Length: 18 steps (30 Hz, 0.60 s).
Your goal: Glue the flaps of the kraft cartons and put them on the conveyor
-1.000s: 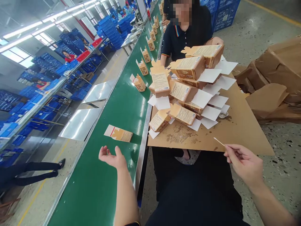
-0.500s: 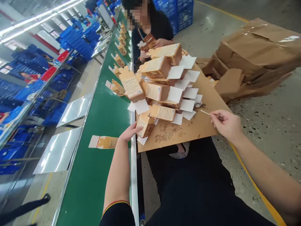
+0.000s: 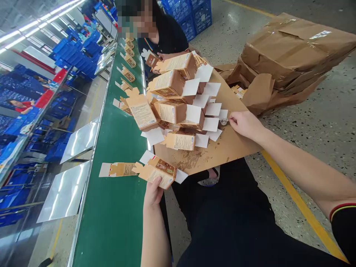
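My left hand (image 3: 154, 192) grips a small brown-and-tan carton (image 3: 162, 171), its end flaps standing open, above the edge of the green conveyor. Fingers pinched together, my right hand (image 3: 242, 124) is at a small clear dish (image 3: 224, 121) on the cardboard-topped table. The thin white cotton swab seen in it half a second ago is now hidden by the fingers. Between the hands, several similar cartons (image 3: 171, 83) lie piled with white flaps pointing right. A flattened-looking carton (image 3: 122, 169) lies on the belt just left of the held one.
The green conveyor (image 3: 111, 222) runs along the left, with a row of cartons (image 3: 128, 74) farther up. Across the pile sits a co-worker (image 3: 172, 35) holding a carton. A large brown wrapped box (image 3: 292, 48) stands right; blue crates (image 3: 191, 18) stand behind.
My left hand has lifted the carton off the table corner and tilted it near the belt. My right hand has moved forward and left to the clear dish. The whole view has shifted slightly.
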### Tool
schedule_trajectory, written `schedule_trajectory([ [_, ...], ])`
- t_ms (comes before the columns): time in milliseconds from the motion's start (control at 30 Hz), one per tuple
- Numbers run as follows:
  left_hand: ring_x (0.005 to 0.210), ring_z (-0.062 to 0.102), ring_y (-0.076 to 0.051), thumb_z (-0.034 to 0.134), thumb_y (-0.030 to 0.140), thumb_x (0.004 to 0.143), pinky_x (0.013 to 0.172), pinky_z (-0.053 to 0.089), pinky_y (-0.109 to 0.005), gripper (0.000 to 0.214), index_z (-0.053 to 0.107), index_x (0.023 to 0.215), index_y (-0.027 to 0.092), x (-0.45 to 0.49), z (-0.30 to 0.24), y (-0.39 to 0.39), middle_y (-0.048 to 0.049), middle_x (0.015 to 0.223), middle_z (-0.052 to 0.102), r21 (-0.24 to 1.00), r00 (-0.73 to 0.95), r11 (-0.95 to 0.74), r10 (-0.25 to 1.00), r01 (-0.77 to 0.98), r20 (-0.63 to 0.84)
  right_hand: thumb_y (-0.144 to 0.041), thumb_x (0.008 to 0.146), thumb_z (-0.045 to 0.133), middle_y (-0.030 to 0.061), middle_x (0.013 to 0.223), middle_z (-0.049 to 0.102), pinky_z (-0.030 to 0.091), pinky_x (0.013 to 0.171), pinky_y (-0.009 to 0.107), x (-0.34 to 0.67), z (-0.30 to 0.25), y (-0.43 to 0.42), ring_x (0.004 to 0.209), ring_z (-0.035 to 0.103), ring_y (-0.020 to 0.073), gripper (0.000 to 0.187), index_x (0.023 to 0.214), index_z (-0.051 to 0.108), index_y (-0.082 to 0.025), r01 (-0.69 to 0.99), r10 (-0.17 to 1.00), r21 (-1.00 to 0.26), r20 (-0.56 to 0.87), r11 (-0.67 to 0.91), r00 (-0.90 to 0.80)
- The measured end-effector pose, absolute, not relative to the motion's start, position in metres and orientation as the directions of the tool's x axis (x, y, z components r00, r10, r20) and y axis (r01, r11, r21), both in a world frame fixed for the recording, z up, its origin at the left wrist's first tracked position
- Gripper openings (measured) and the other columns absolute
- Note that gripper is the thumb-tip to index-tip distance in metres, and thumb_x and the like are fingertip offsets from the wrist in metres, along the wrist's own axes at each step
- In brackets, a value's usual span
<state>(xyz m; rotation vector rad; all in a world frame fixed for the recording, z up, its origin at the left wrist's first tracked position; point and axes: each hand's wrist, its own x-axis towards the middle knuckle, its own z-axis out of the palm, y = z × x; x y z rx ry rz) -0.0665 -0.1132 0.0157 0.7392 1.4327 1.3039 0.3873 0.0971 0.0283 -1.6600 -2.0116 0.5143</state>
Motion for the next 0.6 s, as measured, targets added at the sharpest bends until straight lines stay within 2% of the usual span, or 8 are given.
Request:
schedule_trajectory([
  [133,0.153,0.068,-0.042,0.108,0.054,0.075,0.122,0.063,-0.053,0.090,0.071,0.153,0.028,-0.029,0.002,-0.094,-0.0172,0.162,0.072,0.964,-0.388,0.148,0.893,-0.223,-0.227,-0.017,0.101,0.070,0.0025,0.073,0.072,0.046,0.067,0.030,0.384,0.021,0.046,0.064,0.060,0.0159,0.012,0.090,0.074,-0.021,0.649,0.968,-0.724,0.236,0.233,-0.084],
  [200,0.151,0.070,-0.042,0.108,0.055,0.074,0.119,0.066,-0.052,0.090,0.072,0.152,0.027,-0.019,-0.005,-0.089,-0.0176,0.160,0.074,0.961,-0.470,0.145,0.848,-0.237,-0.244,-0.026,0.106,0.066,0.0022,0.073,0.073,0.050,0.061,0.030,0.370,0.014,0.007,0.060,0.063,0.0161,0.017,0.093,0.076,-0.023,0.483,0.957,-0.826,0.254,0.289,-0.139],
  [267,0.150,0.072,-0.041,0.109,0.055,0.073,0.115,0.068,-0.051,0.091,0.071,0.151,0.027,-0.014,-0.011,-0.089,-0.0177,0.158,0.075,0.953,-0.524,0.158,0.806,-0.260,-0.276,-0.031,0.109,0.067,0.0016,0.073,0.074,0.051,0.057,0.029,0.350,0.007,-0.030,0.058,0.065,0.0162,0.018,0.097,0.078,-0.024,0.358,0.943,-0.876,0.266,0.323,-0.199],
  [433,0.152,0.071,-0.037,0.104,0.053,0.081,0.116,0.068,-0.047,0.081,0.071,0.150,0.028,-0.009,-0.013,-0.090,-0.0163,0.156,0.077,0.946,-0.571,0.144,0.767,-0.291,-0.293,-0.032,0.115,0.062,0.0004,0.072,0.073,0.053,0.061,0.028,0.299,-0.010,-0.074,0.058,0.062,0.0142,0.025,0.099,0.079,-0.024,0.269,0.892,-0.876,0.303,0.399,-0.335],
  [600,0.149,0.072,-0.040,0.105,0.053,0.080,0.117,0.067,-0.052,0.078,0.073,0.146,0.026,-0.005,-0.010,-0.085,-0.0171,0.159,0.075,0.942,-0.535,0.163,0.789,-0.293,-0.303,-0.026,0.116,0.053,0.0039,0.080,0.076,0.055,0.071,0.030,0.270,-0.035,-0.057,0.067,0.066,0.0181,0.028,0.096,0.074,-0.024,0.288,0.797,-0.817,0.304,0.500,-0.522],
])
